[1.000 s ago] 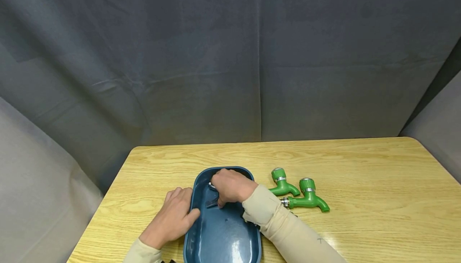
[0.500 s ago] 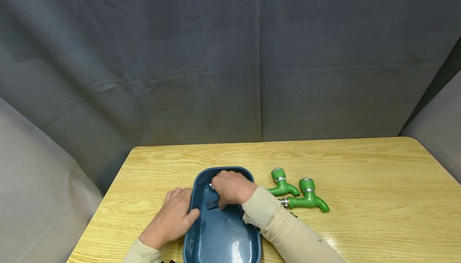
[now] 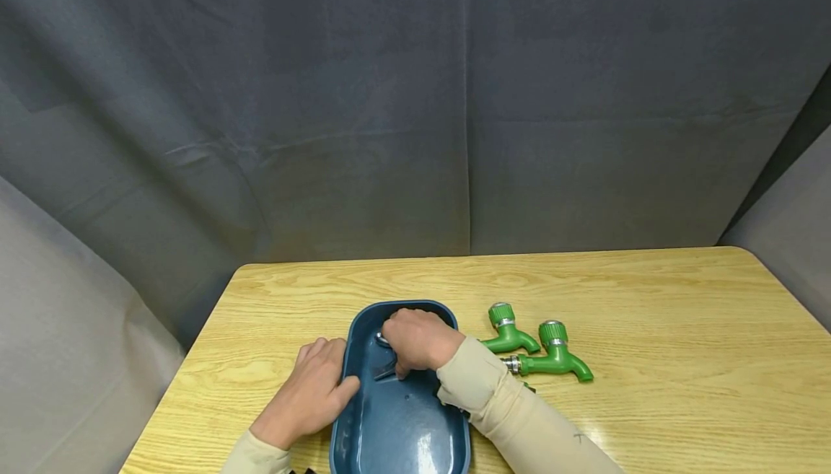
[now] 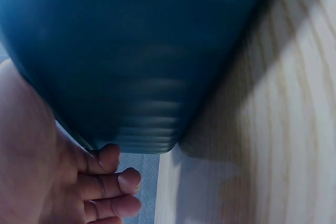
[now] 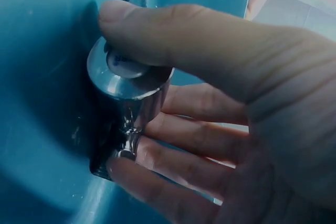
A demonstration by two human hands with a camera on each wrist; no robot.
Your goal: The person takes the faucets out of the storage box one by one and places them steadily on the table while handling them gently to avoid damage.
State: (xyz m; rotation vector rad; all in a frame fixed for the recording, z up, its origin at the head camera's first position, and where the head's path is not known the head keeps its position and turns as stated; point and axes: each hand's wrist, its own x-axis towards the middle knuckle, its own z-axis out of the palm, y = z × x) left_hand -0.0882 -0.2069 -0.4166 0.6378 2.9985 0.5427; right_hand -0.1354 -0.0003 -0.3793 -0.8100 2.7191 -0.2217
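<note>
A deep blue plastic tub [image 3: 405, 427] sits on the wooden table. Inside its far end, my right hand [image 3: 422, 338] holds a shiny chrome tap [image 5: 131, 85]. In the right wrist view the thumb lies over the tap's round top by the lever, and the fingers curl along its body. Much of the tap is hidden by the hand in the head view. At the tub's left side, my left hand [image 3: 311, 387] holds the rim, thumb over the edge and fingers along the outer wall. The left wrist view shows these fingers [image 4: 113, 187] slightly bent beside the wall.
Right of the tub lie two green taps, the farther tap [image 3: 509, 330] and the nearer tap [image 3: 555, 355], partly behind the right sleeve [image 3: 513, 409]. A small piece of another green item [image 3: 529, 387] shows by the sleeve. Grey cloth [image 3: 363, 135] hangs behind the table.
My right hand has shifted very slightly toward me and to the right inside the tub, with the chrome tap. My left hand has stayed at the rim.
</note>
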